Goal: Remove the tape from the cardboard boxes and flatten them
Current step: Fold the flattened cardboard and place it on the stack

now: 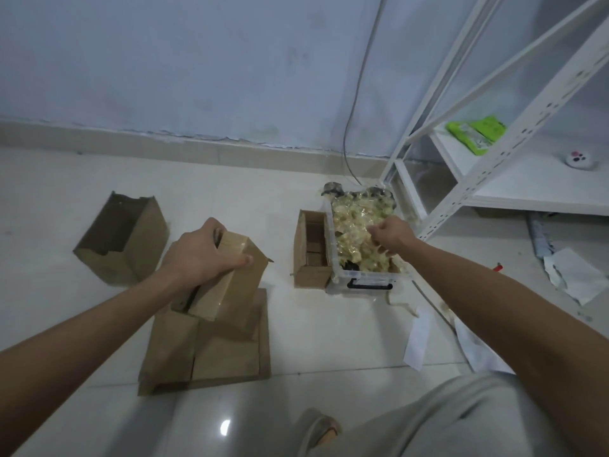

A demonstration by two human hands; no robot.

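Nearest the camera, the person's grey-trousered knee (412,420) points toward the flattened brown cardboard stack (211,351) on the pale tiled floor. Just above that stack, the left hand (201,252) grips a small brown tape-wrapped cardboard box (227,278) by its top end; it looks light, stiff and glossy-slick, best held at the edges. Right of the stack, the right hand (390,234) hangs over the clear plastic bin of crumpled yellowish tape (359,235), fingers curled, whether pinching tape I cannot tell.
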